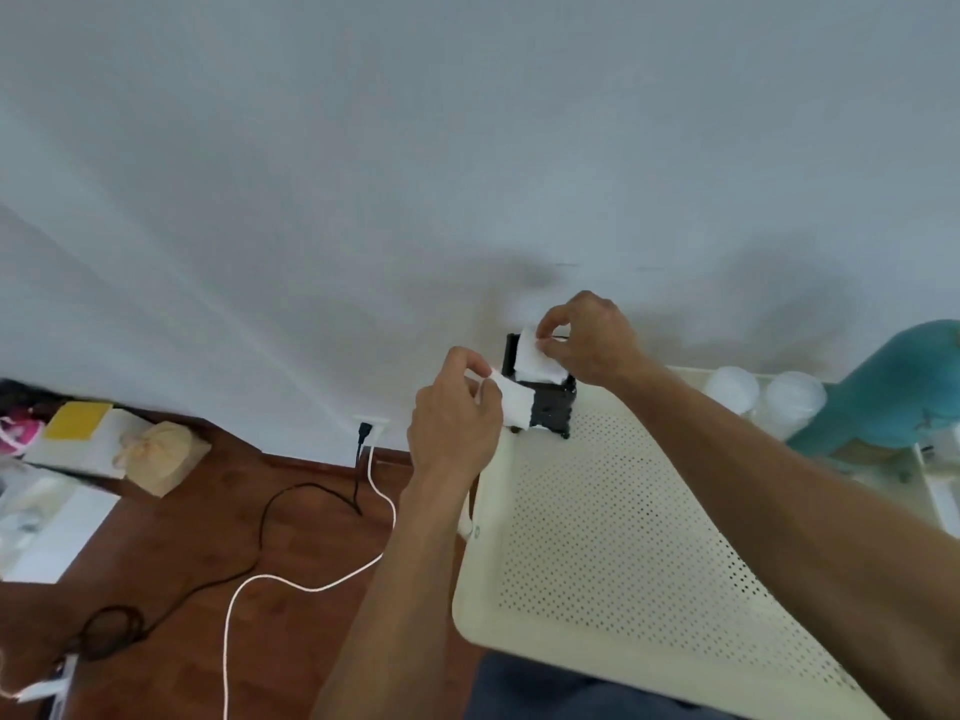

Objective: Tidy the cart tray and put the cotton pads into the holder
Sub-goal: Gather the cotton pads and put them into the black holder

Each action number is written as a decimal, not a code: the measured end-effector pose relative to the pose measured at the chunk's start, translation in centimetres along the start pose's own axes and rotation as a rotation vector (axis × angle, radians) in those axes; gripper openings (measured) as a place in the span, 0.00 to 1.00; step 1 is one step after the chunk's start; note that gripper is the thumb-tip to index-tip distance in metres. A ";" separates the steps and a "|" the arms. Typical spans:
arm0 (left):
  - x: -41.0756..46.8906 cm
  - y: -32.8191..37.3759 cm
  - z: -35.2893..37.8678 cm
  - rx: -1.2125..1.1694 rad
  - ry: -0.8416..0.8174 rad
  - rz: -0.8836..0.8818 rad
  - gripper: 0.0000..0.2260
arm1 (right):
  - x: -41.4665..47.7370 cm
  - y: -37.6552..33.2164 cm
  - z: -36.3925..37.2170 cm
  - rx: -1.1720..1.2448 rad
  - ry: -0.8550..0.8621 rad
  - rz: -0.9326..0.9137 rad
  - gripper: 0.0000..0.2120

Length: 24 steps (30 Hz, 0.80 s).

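A small black holder (pixel 550 407) stands at the far left corner of the cream perforated cart tray (pixel 597 537). My right hand (pixel 592 340) pinches a white cotton pad (pixel 535 362) at its top edge, the pad standing in the holder's top. My left hand (pixel 454 413) pinches a second white cotton pad (pixel 514 405) against the holder's left side. Both pads touch the holder. The holder's inside is hidden by the pads.
Two translucent plastic cups (pixel 761 394) and a teal plush toy (pixel 893 392) sit at the tray's far right. On the wooden floor to the left lie a white cable (pixel 291 584), a black cable (pixel 270 511) and a wall socket (pixel 370 426). Boxes and a cloth bag (pixel 156 452) lie farther left.
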<state>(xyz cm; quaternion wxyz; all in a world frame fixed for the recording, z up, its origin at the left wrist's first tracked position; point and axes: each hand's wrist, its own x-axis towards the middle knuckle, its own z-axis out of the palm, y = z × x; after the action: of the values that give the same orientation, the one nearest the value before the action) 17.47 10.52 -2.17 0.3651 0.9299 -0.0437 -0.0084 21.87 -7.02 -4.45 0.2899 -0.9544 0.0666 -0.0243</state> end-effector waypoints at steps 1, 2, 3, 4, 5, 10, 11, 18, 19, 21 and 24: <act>0.2 -0.1 -0.1 -0.014 0.005 0.001 0.04 | 0.0 0.0 0.3 -0.005 -0.009 0.006 0.06; 0.4 -0.2 -0.1 -0.025 0.009 0.006 0.04 | 0.0 -0.1 0.6 -0.005 -0.013 0.012 0.06; 0.6 -0.2 -0.1 -0.033 0.014 0.012 0.05 | -0.1 -0.1 0.8 0.000 -0.014 0.018 0.05; 0.8 -0.2 -0.2 -0.040 0.023 0.020 0.06 | -0.1 -0.1 0.9 0.009 -0.011 0.024 0.05; 0.9 -0.2 -0.2 -0.048 0.036 0.031 0.07 | -0.1 -0.1 1.0 0.018 -0.009 0.030 0.05; 1.9 0.0 -0.2 -0.121 0.090 0.091 0.11 | -0.6 0.3 0.3 0.093 0.012 0.028 0.07; 2.0 0.1 -0.1 -0.141 0.099 0.096 0.10 | -0.7 0.5 0.1 0.112 0.018 0.027 0.08; 3.7 0.8 0.7 -0.207 0.074 0.093 0.05 | -3.1 2.5 -1.2 0.115 -0.079 -0.001 0.25; 4.1 0.9 0.8 -0.207 0.050 0.088 0.05 | -3.5 2.8 -1.1 0.101 -0.097 0.002 0.28; 4.7 1.1 1.2 -0.207 -0.015 0.084 0.05 | -4.0 3.2 -0.9 0.095 -0.111 0.012 0.31; 5.4 1.4 2.1 -0.171 -0.096 0.086 0.03 | -4.3 3.3 -0.5 0.105 -0.102 0.019 0.32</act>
<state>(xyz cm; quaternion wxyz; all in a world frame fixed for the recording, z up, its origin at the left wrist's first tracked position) 22.65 7.59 -2.64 0.4404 0.8912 -0.1003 -0.0409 17.25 -9.40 -5.90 0.3429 -0.9372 0.0595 0.0235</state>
